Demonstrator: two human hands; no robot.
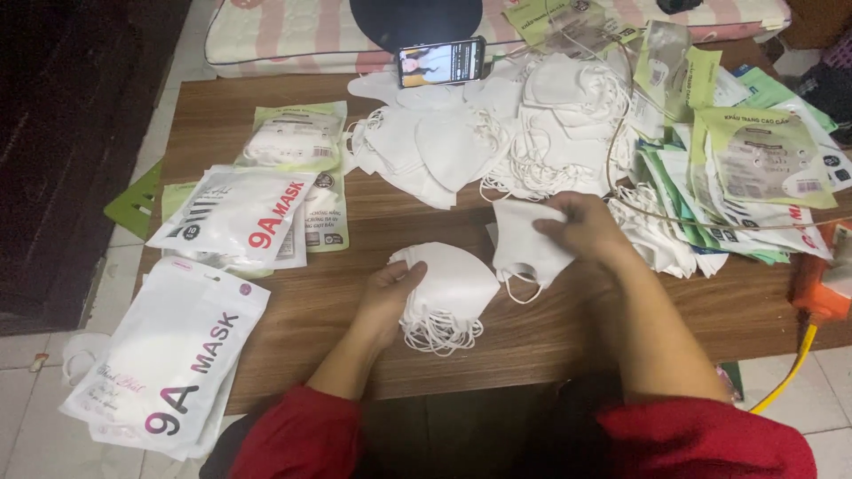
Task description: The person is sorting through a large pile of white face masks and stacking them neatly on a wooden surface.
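My left hand grips a neat stack of white face masks near the front of the wooden table, their ear loops hanging toward me. My right hand pinches a single white mask just right of the stack, lifted slightly off the wood. Behind both hands lies a large loose heap of white masks.
Filled mask pouches lie at the left, a big white pouch overhangs the front left corner. Empty green-and-clear pouches pile at the right. A phone leans at the back edge. An orange tool with yellow cable sits far right.
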